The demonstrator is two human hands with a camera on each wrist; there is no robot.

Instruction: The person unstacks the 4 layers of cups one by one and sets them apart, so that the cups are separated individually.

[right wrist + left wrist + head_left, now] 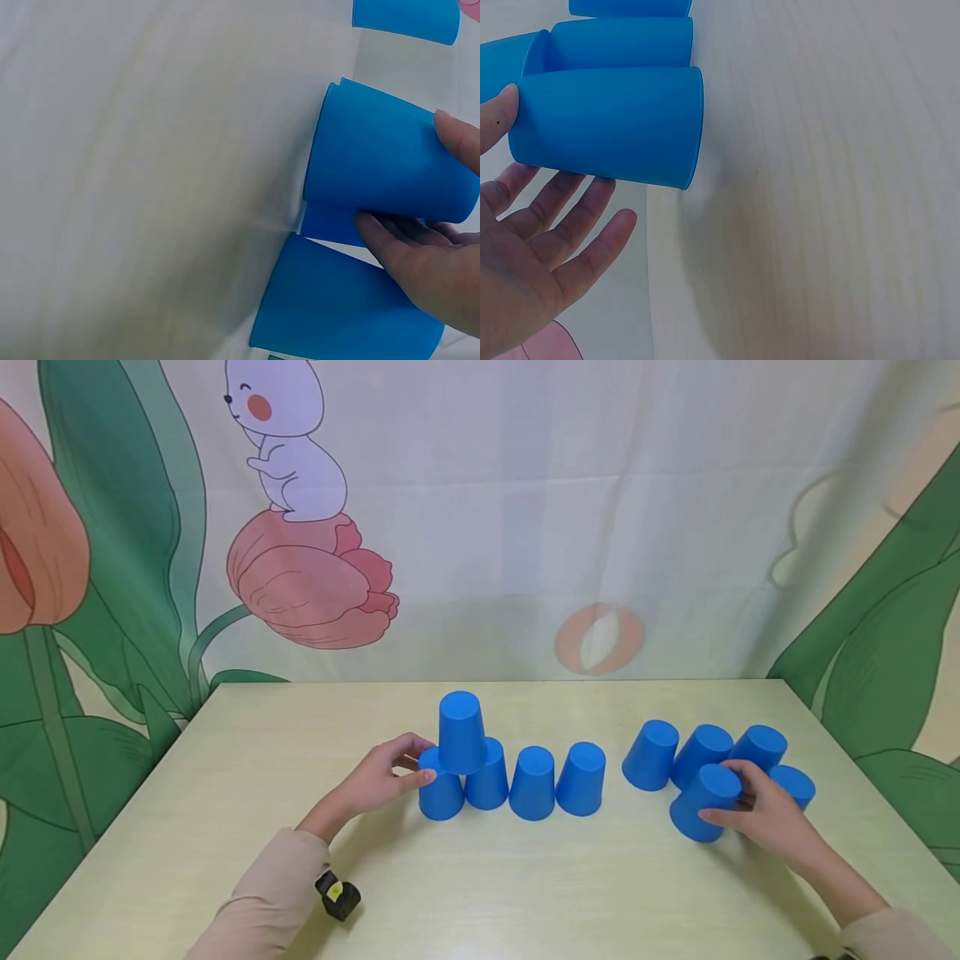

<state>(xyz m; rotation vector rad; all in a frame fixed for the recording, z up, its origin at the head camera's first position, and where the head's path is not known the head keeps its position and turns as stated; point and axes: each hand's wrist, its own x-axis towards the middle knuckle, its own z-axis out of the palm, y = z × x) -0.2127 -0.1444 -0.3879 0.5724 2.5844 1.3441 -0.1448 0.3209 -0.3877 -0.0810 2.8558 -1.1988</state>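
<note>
Upside-down blue plastic cups stand on the table. My left hand (384, 777) holds the leftmost cup (441, 797) of a row, thumb on the near side and fingertips against the far side; the little finger stands free in the left wrist view. Another cup (461, 732) sits upside down across the tops of this cup and its neighbour (487, 775). On the right, my right hand (772, 814) grips the front cup (705, 803) of a group between thumb and fingers. A cup (793, 785) behind that hand is partly hidden.
Two more cups (532, 783) continue the row rightward. Three cups (651, 756) line the back of the right group. A black wrist device (339, 895) hangs at the left sleeve. Behind the pale wooden table (480, 885) hangs a printed curtain (480, 527).
</note>
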